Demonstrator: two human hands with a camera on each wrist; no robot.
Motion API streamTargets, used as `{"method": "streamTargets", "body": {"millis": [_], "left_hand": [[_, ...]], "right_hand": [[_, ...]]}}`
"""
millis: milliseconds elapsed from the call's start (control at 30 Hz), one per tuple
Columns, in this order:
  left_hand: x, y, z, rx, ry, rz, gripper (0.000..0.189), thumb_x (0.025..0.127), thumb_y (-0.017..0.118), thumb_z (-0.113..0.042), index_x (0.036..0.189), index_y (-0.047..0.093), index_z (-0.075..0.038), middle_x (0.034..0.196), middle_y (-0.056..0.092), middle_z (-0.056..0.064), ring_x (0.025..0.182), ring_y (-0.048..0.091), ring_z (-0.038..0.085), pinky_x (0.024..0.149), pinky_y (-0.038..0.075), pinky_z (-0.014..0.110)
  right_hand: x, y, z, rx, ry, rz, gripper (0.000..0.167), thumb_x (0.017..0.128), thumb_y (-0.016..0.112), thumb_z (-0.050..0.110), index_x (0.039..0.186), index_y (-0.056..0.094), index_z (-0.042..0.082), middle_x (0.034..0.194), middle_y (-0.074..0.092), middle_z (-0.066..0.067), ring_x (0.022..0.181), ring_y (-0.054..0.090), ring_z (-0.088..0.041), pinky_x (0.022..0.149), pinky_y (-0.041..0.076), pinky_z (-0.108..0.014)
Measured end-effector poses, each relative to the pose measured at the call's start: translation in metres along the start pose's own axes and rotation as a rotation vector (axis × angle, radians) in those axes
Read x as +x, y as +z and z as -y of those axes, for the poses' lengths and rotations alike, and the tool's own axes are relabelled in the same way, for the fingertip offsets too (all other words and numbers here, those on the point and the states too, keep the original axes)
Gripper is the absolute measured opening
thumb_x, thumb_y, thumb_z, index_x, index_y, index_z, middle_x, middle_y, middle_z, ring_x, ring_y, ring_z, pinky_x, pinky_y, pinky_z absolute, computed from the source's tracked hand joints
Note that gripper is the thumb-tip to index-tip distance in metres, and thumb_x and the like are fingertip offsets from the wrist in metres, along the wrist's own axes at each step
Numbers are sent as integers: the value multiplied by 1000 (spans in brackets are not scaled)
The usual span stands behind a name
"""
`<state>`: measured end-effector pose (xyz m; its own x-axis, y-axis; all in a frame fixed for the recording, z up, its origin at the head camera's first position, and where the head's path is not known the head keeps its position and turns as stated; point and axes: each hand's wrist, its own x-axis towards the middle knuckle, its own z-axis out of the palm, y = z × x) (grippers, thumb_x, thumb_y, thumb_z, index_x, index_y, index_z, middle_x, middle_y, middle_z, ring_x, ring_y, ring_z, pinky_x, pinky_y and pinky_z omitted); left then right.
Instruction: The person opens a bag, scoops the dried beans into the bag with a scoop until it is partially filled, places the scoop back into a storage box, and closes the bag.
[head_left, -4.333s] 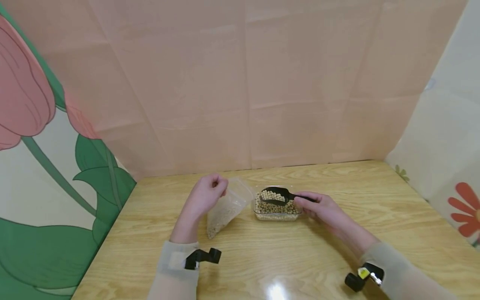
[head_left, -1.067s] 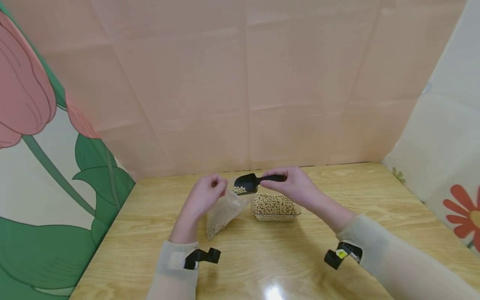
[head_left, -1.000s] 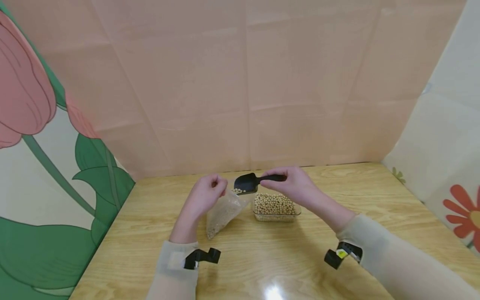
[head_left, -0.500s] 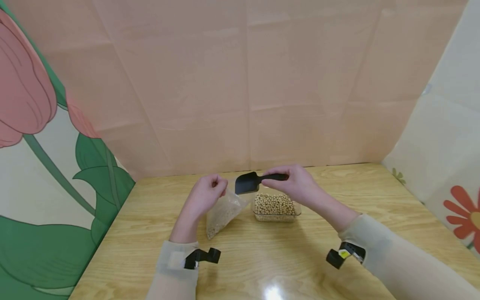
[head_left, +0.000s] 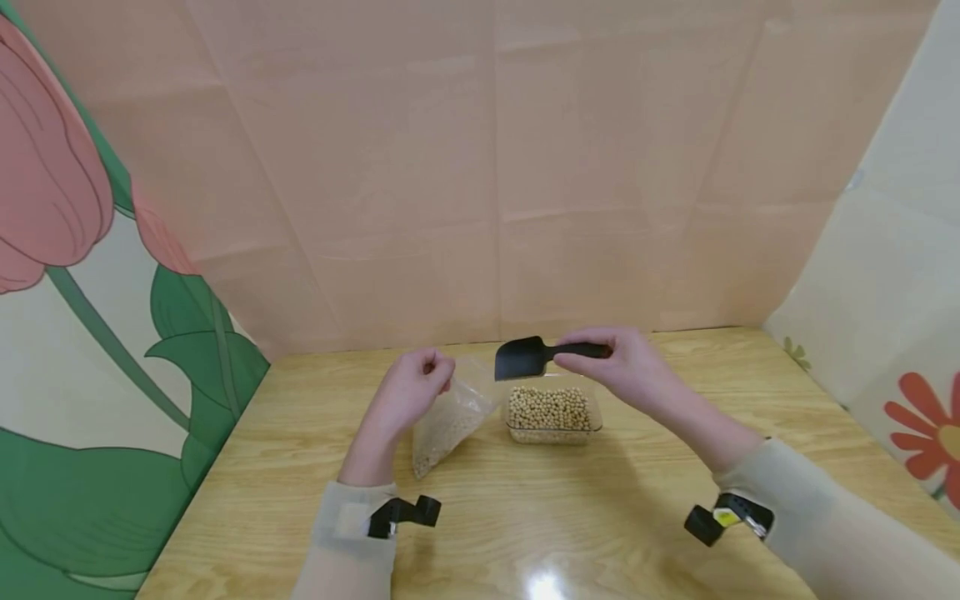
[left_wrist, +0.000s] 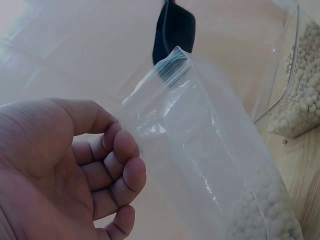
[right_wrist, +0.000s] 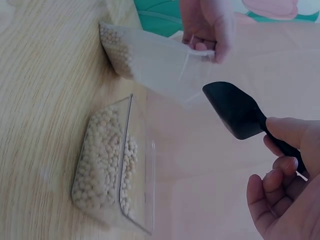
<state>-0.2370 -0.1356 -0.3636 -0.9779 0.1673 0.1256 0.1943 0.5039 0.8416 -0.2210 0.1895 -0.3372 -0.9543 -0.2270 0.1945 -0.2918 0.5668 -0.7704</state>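
Observation:
My left hand [head_left: 412, 390] pinches the upper edge of a clear zip-lock bag [left_wrist: 185, 125], which hangs upright with its mouth parted. Pale round beans [left_wrist: 265, 210], like soybeans, fill the bag's bottom corner. In my right hand [head_left: 622, 367] is a black scoop [head_left: 521, 358], gripped by its handle between thumb and fingers. The scoop's bowl is tilted, and no beans show in it. It hovers above and behind a clear plastic box [head_left: 555, 437] holding more of the same beans [right_wrist: 102, 160], just right of the bag's mouth.
Bag and box stand side by side on a wood-grain table [head_left: 495, 517]. A pinkish sheet [head_left: 480, 183] covers the wall behind. Flower-patterned panels rise at the left and right. A single loose bean [left_wrist: 285, 142] lies by the box in the left wrist view.
The right hand lifted a loaded scoop from the box to the bag's mouth and tipped the beans in. Now the emptied scoop has drawn back right. The left hand stayed put.

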Motion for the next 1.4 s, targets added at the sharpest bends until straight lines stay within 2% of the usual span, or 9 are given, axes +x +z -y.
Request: {"method": "streamTargets", "body": {"millis": [233,400,500,633,733,933,1067,1233,1400], "left_hand": [[-1,0,-1,18,-2,2,32,114,58,-25,86,64,-11,83,61,6,65,42,19,61,38,36],[-1,-1,-1,15,0,1,32,114,57,-25,86,64,-11,82,61,6,64,41,20,61,37,36],[-1,-1,-1,19,7,0,32,114,57,-25,87,64,-10,82,61,6,65,42,20,61,37,36],[0,0,0,18,13,2,31,114,57,-24,87,64,-9,83,61,7,65,42,20,62,38,36],[0,0,0,14,10,4,31,114,57,-24,88,64,-9,84,62,7,66,43,21,62,38,37],[0,0,0,20,3,1,31,114,57,-25,88,64,-10,86,62,7,69,46,22,64,39,38],[0,0,-1,23,-3,3,31,114,57,-25,89,65,-10,87,63,7,70,46,22,64,40,38],[0,0,-1,16,-7,7,30,114,57,-25,89,65,-10,88,63,7,70,46,22,64,40,38],[0,0,-1,15,-9,10,30,114,57,-25,90,65,-10,89,64,7,70,46,22,65,40,38]], "right_hand": [[-9,-17,-14,-54,35,-25,41,101,81,48,131,81,20,146,69,-11,117,66,-28,84,54,-39],[-15,-27,-24,-86,56,-25,44,101,81,48,133,81,17,147,67,-17,97,64,-27,73,51,-36],[-18,-31,-32,-114,66,-23,45,101,81,47,133,80,16,144,69,-17,95,63,-25,74,51,-36],[-20,-33,-42,-146,67,-19,45,100,82,47,132,81,16,135,74,-14,100,67,-23,79,54,-37],[-20,-35,-49,-161,71,-11,44,100,83,45,131,81,14,129,76,-14,93,66,-24,75,53,-36],[-19,-37,-58,-209,71,7,43,100,84,42,130,81,10,128,76,-19,83,64,-21,69,51,-35],[-17,-37,-61,-244,54,20,41,100,84,40,128,82,9,120,77,-16,72,59,-19,63,48,-36],[-14,-35,-62,-326,6,20,34,99,85,39,121,84,14,115,79,-9,81,63,-17,73,50,-39],[-10,-33,-61,-382,-26,41,25,100,85,38,115,85,17,108,80,-3,81,64,-15,73,49,-40]]}}
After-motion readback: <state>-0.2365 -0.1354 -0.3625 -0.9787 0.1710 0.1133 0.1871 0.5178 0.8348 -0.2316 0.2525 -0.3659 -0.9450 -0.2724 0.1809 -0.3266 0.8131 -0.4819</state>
